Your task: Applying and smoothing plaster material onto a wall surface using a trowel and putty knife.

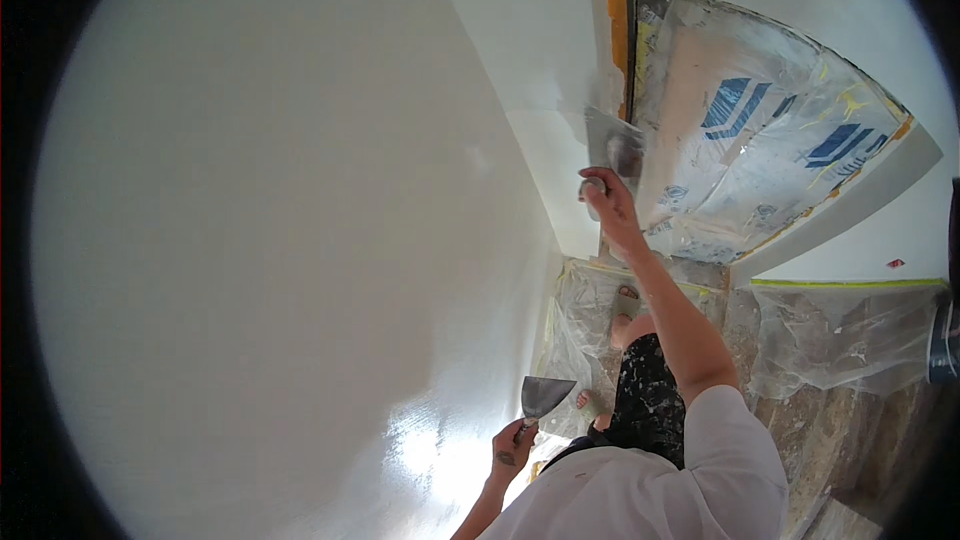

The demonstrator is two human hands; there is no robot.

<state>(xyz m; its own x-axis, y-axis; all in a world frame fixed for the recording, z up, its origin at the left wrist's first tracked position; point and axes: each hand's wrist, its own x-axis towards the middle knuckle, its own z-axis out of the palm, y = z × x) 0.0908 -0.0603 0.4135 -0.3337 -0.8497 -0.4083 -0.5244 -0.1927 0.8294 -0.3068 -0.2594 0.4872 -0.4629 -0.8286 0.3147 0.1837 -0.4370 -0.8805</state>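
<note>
My right hand (612,208) is closed round the handle of a wide filling knife (613,145). Its broad, shiny metal blade is by the narrow strip of wall beside a plastic-covered opening (715,140); whether the edge touches the wall I cannot tell. Lower down, my left hand (508,448) grips a putty knife (546,396) by its handle, the flared grey blade pointing up and away from me. That blade hangs in front of my body, next to the large pale wall (300,220). No filler shows clearly on either blade.
Orange tape (618,40) runs along the opening's left edge. Clear plastic sheeting (840,330) hangs below a yellow-green tape line (850,283) at right. More sheeting covers the floor round my sandalled feet (625,305). Brown, dusty floorboards (825,440) show at lower right.
</note>
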